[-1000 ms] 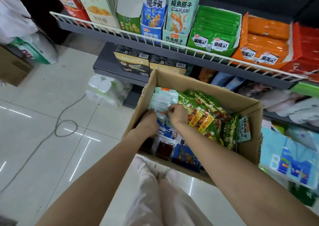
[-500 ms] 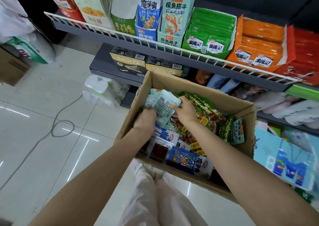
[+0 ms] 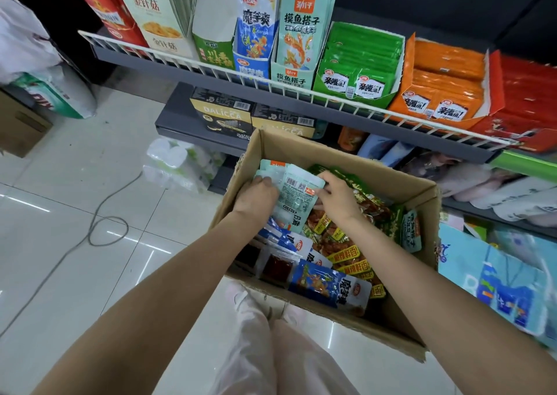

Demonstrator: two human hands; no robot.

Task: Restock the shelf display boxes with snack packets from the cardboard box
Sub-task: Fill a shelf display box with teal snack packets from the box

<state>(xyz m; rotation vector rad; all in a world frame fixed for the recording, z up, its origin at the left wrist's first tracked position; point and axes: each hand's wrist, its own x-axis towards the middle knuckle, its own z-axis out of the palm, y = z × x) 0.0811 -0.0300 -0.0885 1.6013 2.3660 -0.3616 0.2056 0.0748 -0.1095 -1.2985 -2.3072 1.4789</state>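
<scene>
An open cardboard box [image 3: 301, 150] stands under the shelf, full of snack packets in green, orange, blue and pale teal. Both my hands are inside its far left corner. My left hand [image 3: 256, 197] and my right hand [image 3: 337, 195] grip a stack of pale teal packets [image 3: 297, 197] from either side, backs with barcodes facing up. On the wire-fronted shelf [image 3: 271, 87] above stand display boxes: a teal one [image 3: 301, 33] matching the held packets, a blue one [image 3: 256, 30], a green one [image 3: 358, 63] and an orange one [image 3: 443, 81].
Yellow Dalicca boxes [image 3: 223, 117] sit on the lower shelf behind the cardboard box. A wrapped pack of rolls [image 3: 177, 165] and a cable [image 3: 102, 223] lie on the tiled floor to the left. Bagged goods fill the lower right shelves. My legs stand below.
My hands have gathered the teal packets and lifted them a little out of the box's corner, turning their backs upward. The view has shifted slightly.
</scene>
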